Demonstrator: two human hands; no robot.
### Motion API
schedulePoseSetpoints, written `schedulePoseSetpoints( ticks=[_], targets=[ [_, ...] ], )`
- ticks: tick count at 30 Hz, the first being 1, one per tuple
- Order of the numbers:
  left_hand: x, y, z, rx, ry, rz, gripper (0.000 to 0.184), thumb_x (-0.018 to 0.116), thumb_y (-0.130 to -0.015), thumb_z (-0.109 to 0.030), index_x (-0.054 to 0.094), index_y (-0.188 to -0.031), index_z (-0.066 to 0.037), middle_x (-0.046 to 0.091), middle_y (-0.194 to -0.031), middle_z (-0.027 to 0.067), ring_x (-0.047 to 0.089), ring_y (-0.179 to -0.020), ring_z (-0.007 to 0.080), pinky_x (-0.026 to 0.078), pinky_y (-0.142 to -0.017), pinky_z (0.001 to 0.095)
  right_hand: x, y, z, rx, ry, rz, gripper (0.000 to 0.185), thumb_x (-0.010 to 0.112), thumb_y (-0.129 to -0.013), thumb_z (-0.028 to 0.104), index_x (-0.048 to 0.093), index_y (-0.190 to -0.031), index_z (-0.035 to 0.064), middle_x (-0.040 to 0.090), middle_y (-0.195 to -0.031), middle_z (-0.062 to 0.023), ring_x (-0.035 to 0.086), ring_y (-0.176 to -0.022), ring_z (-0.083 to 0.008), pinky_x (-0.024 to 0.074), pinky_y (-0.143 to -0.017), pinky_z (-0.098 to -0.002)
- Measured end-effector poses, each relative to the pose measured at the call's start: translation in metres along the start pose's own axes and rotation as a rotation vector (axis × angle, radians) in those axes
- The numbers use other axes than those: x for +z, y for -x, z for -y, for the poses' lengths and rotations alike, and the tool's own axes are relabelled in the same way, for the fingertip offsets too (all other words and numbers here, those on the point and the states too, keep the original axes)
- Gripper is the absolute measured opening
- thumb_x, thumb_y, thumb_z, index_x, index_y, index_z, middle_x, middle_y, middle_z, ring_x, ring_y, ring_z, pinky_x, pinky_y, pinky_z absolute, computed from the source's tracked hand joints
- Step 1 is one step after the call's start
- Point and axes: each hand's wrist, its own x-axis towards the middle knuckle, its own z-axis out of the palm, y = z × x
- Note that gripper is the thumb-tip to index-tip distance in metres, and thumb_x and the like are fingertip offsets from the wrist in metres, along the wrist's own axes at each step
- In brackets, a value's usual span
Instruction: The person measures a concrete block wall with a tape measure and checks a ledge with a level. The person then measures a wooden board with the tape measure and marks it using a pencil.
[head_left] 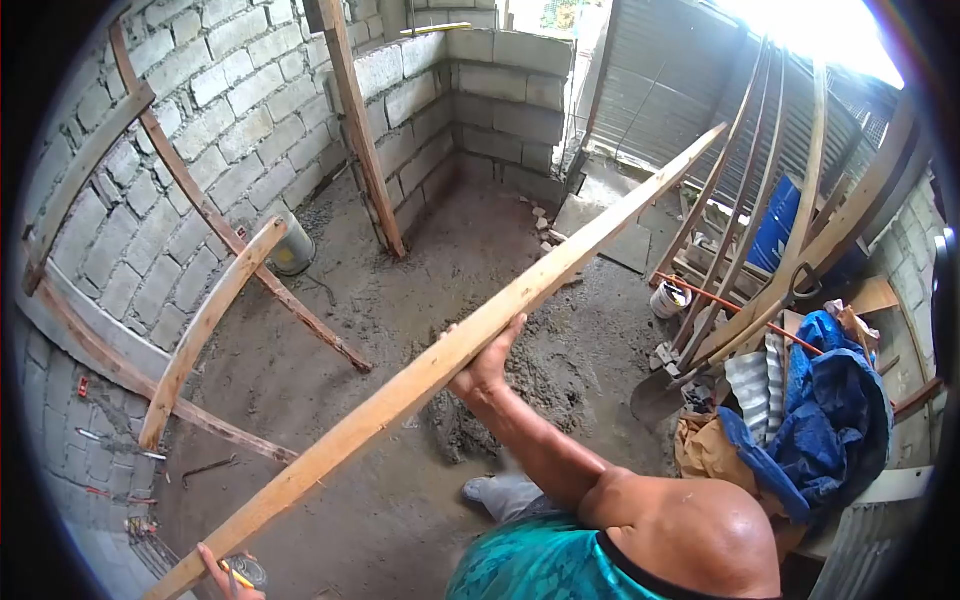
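A long, pale wooden plank (560, 262) crosses the view diagonally, from the lower left corner up toward the metal sheeting at the upper right. My right hand (485, 368) is closed round it near the middle, thumb along the near side and the other fingers mostly hidden behind the wood. At the lower left, my left hand (228, 578) grips the plank close to its near end. A thin yellow object (238, 576), perhaps a pencil, shows at that hand's fingers. Below my right arm lies a heap of wet concrete mix (540, 390).
Wooden braces (205, 205) lean against the block wall (230, 75) on the left, with a grey bucket (292, 245) behind. An upright post (365, 140) stands ahead. On the right are a shovel (660, 395), a white pail (670, 298), leaning boards and a blue tarp (825, 420).
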Motion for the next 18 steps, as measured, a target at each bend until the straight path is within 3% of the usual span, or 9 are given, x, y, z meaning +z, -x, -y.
schedulePoseSetpoints(
  ticks=[3,4,5,6,7,8,10,14,18],
  targets=[
    [-0.008,-0.085,0.014,0.045,0.24,0.249,0.066,0.065,-0.093,-0.049,0.057,-0.119,0.012,0.06,-0.112,0.0209,0.061,-0.096,0.0298,0.051,-0.081,0.0414,-0.024,-0.02,-0.065,-0.083,0.077,-0.155,0.099,0.031,-0.075,0.096,0.047,-0.125,0.0111,0.057,-0.092,-0.0166,0.059,-0.081,-0.0329,0.0535,-0.075,-0.0491],
    [-0.055,-0.2,0.115,0.683,0.014,0.271,0.065,0.066,-0.09,-0.044,0.05,-0.141,-0.007,0.056,-0.133,0.014,0.059,-0.114,0.0256,0.053,-0.091,0.0375,-0.028,-0.024,-0.083,-0.065,0.02,-0.273,0.089,0.036,-0.077,0.093,0.05,-0.112,0.0122,0.058,-0.086,-0.0138,0.059,-0.077,-0.0311,0.054,-0.071,-0.0468],
    [-0.06,-0.214,0.105,0.683,-0.237,0.31,0.073,0.064,-0.091,-0.034,0.037,-0.153,-0.009,0.039,-0.152,0.0122,0.045,-0.132,0.0277,0.047,-0.102,0.0413,-0.022,-0.018,-0.101,-0.121,0.074,-0.28,0.089,0.034,-0.079,0.092,0.05,-0.113,0.0114,0.059,-0.087,-0.0124,0.06,-0.077,-0.0306,0.0547,-0.072,-0.0476],
    [-0.07,-0.231,0.092,0.534,-0.174,0.324,0.062,0.062,-0.094,-0.033,0.045,-0.148,-0.01,0.046,-0.146,0.0089,0.049,-0.127,0.0258,0.049,-0.098,0.0431,-0.023,-0.018,-0.124,-0.103,0.114,-0.318,0.088,0.033,-0.08,0.091,0.051,-0.111,0.0105,0.061,-0.084,-0.012,0.061,-0.078,-0.0307,0.0554,-0.073,-0.0481],
    [-0.051,-0.22,0.037,0.023,0.337,0.287,0.055,0.062,-0.095,-0.038,0.051,-0.143,-0.012,0.05,-0.14,0.0062,0.053,-0.121,0.0235,0.051,-0.091,0.044,-0.03,-0.026,-0.153,-0.139,0.152,-0.3,0.09,0.029,-0.081,0.091,0.053,-0.109,0.0091,0.062,-0.082,-0.0118,0.062,-0.079,-0.0307,0.0558,-0.074,-0.0476],
    [-0.046,-0.248,0.012,-0.09,0.35,0.245,0.053,0.063,-0.096,-0.045,0.056,-0.138,-0.014,0.055,-0.133,0.0042,0.056,-0.114,0.0206,0.053,-0.084,0.0436,-0.032,-0.036,-0.182,-0.095,0.137,-0.292,0.093,0.026,-0.08,0.092,0.055,-0.107,0.0087,0.063,-0.081,-0.0114,0.062,-0.078,-0.03,0.056,-0.075,-0.0475],
    [-0.039,-0.314,-0.025,-0.165,0.413,0.199,0.048,0.07,-0.092,-0.045,0.062,-0.127,-0.013,0.063,-0.114,0.0023,0.063,-0.095,0.0161,0.054,-0.071,0.0393,-0.044,-0.062,-0.244,-0.041,-0.019,-0.161,0.094,0.025,-0.078,0.094,0.057,-0.106,0.01,0.064,-0.082,-0.011,0.062,-0.077,-0.0294,0.0558,-0.077,-0.0477],
    [-0.04,-0.416,-0.105,0.09,0.308,0.206,0.042,0.078,-0.086,-0.042,0.066,-0.104,-0.007,0.065,-0.083,0.003,0.061,-0.063,0.014,0.051,-0.053,0.0316,-0.017,-0.052,-0.366,0.003,-0.095,-0.216,0.094,0.023,-0.075,0.096,0.059,-0.106,0.0148,0.064,-0.094,-0.0069,0.061,-0.083,-0.0268,0.0549,-0.082,-0.0462],
    [-0.059,-0.534,-0.127,0.149,0.22,0.189,0.045,0.078,-0.084,-0.043,0.066,-0.098,-0.001,0.063,-0.076,0.0054,0.06,-0.056,0.0149,0.052,-0.05,0.0317,0.032,-0.048,-0.467,0.027,-0.119,-0.273,0.1,0.02,-0.074,0.097,0.059,-0.118,0.0158,0.065,-0.113,-0.0063,0.06,-0.103,-0.0271,0.0502,-0.096,-0.052]
  ],
)
